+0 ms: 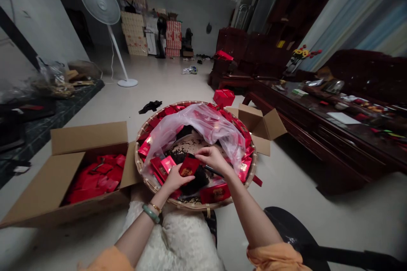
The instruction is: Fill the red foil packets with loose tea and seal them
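My left hand is closed round the lower side of a small red packet with gold print on its front. The fingertips of my right hand pinch together at the packet's upper right edge. A slim dark handle shows under my right palm; its far end is hidden. Both hands are over a round woven bamboo basket. Inside it, a translucent plastic bag lies open around dark loose flakes that look like tea leaves. More red packets lie close to my left hand.
On the left stands an open cardboard box full of red packets. Another open box sits behind the basket's right side. A long dark wooden table runs along the right. A black stool is near my right arm, and a white fan stands farther back.
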Demonstrator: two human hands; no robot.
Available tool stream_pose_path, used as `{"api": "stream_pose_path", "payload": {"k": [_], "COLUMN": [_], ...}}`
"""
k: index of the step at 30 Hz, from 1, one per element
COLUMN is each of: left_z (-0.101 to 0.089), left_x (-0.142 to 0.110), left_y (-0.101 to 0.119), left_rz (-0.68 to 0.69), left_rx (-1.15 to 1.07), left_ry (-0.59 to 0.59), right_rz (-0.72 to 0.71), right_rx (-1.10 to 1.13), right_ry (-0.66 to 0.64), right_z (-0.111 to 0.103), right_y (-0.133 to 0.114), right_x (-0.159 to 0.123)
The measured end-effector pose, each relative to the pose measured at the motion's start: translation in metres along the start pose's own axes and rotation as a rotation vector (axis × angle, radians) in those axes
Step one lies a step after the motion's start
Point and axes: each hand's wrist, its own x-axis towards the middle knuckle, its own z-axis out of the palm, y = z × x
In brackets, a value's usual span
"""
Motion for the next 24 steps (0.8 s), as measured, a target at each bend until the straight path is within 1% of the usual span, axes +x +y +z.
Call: {"api": "stream_pose_path", "payload": {"k": [2,6,8,9,12,13,14,16,18,20,22,24], "left_z": [0.003,0.011,0.013,0.014,0.014,0.013,0.013,0.013,0.013,0.013,0.013,0.012], "left_x": [0.001,0.001,-0.002,-0.004,-0.012,-0.015,-0.016,-0.017,-0.016,-0.015,-0.014,-0.014], "left_y": [0.001,0.008,0.014,0.018,0.028,0.031,0.033,0.035,0.036,0.035,0.034,0.031], "left_rz": [-0.027,-0.060,-0.084,-0.122,-0.260,-0.288,-0.307,-0.325,-0.326,-0.315,-0.291,-0.259], "left_rx": [-0.045,-0.086,-0.128,-0.181,-0.411,-0.460,-0.486,-0.486,-0.467,-0.461,-0.458,-0.438], "left_ry": [0.014,0.033,0.020,-0.013,-0.178,-0.200,-0.205,-0.175,-0.143,-0.138,-0.159,-0.169], "right_rz": [-0.033,-0.190,-0.194,-0.178,-0.114,-0.094,-0.076,-0.051,-0.037,-0.031,-0.044,-0.087], "right_rx": [-0.046,-0.260,-0.318,-0.299,-0.148,-0.100,-0.067,-0.035,-0.025,-0.032,-0.048,-0.071], "right_ry": [0.011,0.005,-0.006,-0.019,-0.060,-0.061,-0.056,-0.044,-0.036,-0.023,0.005,0.053], "right_z": [0.000,0.001,0.003,0.004,0.005,0.006,0.006,0.006,0.007,0.008,0.009,0.009], "right_y": [-0.007,-0.018,-0.017,-0.015,-0.004,-0.001,0.003,0.009,0.013,0.016,0.017,0.016], "right_x": [0.000,-0.001,0.000,0.000,0.004,0.005,0.006,0.008,0.010,0.012,0.013,0.013]}}
